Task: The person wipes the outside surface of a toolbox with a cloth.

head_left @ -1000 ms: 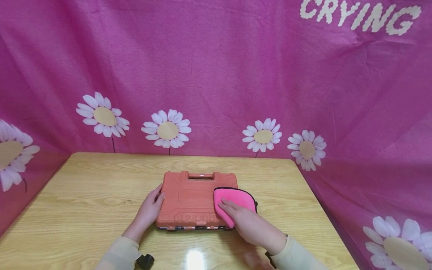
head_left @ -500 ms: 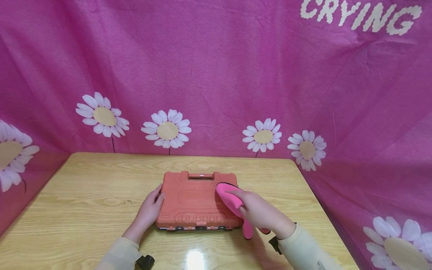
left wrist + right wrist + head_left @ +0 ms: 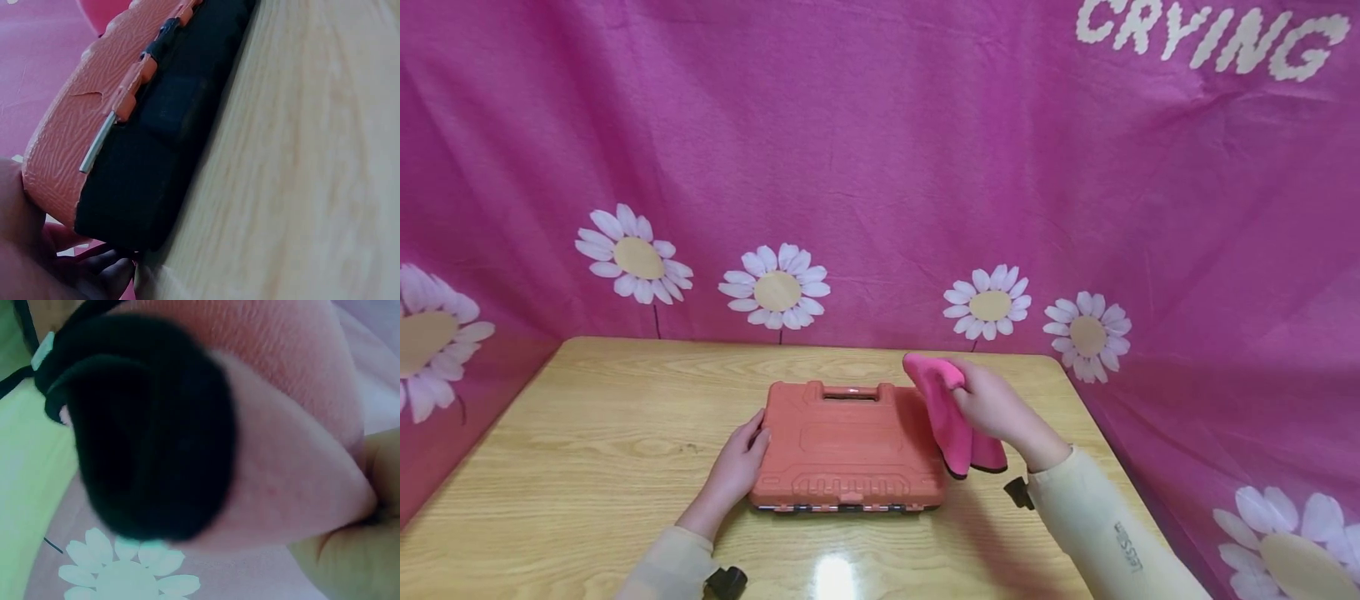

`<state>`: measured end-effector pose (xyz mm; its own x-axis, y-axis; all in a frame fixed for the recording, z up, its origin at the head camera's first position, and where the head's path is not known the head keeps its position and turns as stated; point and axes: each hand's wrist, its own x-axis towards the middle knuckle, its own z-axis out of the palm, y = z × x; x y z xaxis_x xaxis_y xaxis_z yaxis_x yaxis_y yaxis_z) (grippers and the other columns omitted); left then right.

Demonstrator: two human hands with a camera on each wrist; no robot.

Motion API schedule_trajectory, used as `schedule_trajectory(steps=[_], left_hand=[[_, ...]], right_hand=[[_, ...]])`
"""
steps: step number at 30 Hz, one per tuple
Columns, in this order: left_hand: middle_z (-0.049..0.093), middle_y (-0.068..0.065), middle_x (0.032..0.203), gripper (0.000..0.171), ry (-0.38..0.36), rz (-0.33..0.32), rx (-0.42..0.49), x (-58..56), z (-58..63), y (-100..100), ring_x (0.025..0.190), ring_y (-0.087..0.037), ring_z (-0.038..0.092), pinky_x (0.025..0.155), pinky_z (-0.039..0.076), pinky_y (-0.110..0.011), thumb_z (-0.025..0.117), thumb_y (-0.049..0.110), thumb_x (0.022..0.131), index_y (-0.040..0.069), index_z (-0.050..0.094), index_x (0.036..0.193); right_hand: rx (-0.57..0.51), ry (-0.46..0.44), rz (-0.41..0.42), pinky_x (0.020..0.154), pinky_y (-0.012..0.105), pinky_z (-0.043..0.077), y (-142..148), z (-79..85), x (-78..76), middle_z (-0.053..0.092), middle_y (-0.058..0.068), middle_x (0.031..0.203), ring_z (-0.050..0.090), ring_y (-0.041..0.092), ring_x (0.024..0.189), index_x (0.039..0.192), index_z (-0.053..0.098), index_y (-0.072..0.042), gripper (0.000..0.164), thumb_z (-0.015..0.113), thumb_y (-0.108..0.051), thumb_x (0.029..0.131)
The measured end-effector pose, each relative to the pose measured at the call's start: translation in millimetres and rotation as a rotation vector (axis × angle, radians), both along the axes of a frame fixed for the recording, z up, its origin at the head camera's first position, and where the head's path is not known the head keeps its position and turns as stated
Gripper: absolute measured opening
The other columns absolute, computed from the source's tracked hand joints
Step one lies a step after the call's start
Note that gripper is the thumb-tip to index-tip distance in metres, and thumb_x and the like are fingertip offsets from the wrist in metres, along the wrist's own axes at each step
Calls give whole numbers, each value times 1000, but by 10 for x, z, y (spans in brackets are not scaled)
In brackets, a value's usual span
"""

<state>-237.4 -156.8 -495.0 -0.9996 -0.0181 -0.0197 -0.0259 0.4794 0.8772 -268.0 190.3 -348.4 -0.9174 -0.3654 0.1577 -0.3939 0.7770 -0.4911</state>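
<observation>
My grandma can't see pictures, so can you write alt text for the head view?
A person's right hand holds a pink cloth item by the right end of an orange case on a wooden table; their left hand grips the case's left side. Behind hangs a magenta flowered curtain.

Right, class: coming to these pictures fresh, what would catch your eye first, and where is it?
Probably the magenta backdrop behind the table, with its white daisies and the word CRYING at upper right. Next come the orange case lying flat on the table and, held up near the case's right end, the black-edged pink fabric piece in the right grip.
</observation>
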Motion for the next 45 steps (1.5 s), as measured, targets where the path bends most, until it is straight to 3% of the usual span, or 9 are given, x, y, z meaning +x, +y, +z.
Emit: schedule_trajectory(steps=[6,12,16,24,31,37,40,43,45], left_hand=[[37,-37,155,54,5,3,-7,-7,-9,-9,147,-50,34,122,29,-61,39,20,112,-6,29,159],[36,-36,156,54,8,5,10,-6,-22,-10,148,-50,34,122,28,-61,39,19,112,-6,28,159],[37,-36,156,54,3,2,16,-9,-29,0,148,-50,34,122,28,-61,39,19,112,-5,28,159],[36,-36,156,55,6,3,11,-9,-19,5,148,-50,33,122,28,-62,38,20,112,-6,28,159],[36,-37,156,55,5,-1,6,-12,-28,-1,148,-51,33,122,28,-62,38,19,112,-7,27,159],[34,-36,157,54,2,-4,13,-27,-34,-11,149,-50,31,122,27,-62,38,18,112,-6,26,159],[36,-37,156,54,12,-1,9,-28,-34,-13,148,-50,33,122,28,-61,38,18,112,-7,28,159],[38,-37,154,53,23,0,3,-22,-26,-12,147,-50,35,122,29,-61,40,17,112,-8,29,158],[39,-37,154,53,24,0,3,-18,-18,-9,147,-50,36,122,29,-61,40,17,112,-8,30,158]], right_hand=[[74,93,-44,104,53,52,-172,82,-333,69,24,128,66,39,120,137,60,5,41,54,4,97],[143,126,-93,104,50,53,-409,8,-676,71,22,123,67,38,119,132,63,4,33,58,0,99],[163,126,-100,104,47,53,-554,-23,-868,71,19,123,66,36,120,131,64,1,30,54,-2,102],[200,112,-30,114,43,46,-857,-87,-1141,65,17,136,59,33,132,140,59,-3,36,48,-2,106],[249,125,142,116,41,45,-1205,-316,-1054,65,17,138,59,32,133,144,55,0,38,46,-7,107],[315,147,250,108,39,52,-1498,-467,-881,72,13,123,67,27,120,136,62,-4,33,57,-20,107],[397,134,280,100,35,55,-1616,-504,-815,71,10,114,67,22,110,127,64,-6,23,57,-11,106],[447,140,305,89,30,55,-1719,-542,-782,69,7,102,65,17,98,107,64,-9,14,54,-1,102],[455,124,308,84,28,51,-1776,-559,-770,67,6,97,61,15,93,96,59,-12,19,51,4,101]])
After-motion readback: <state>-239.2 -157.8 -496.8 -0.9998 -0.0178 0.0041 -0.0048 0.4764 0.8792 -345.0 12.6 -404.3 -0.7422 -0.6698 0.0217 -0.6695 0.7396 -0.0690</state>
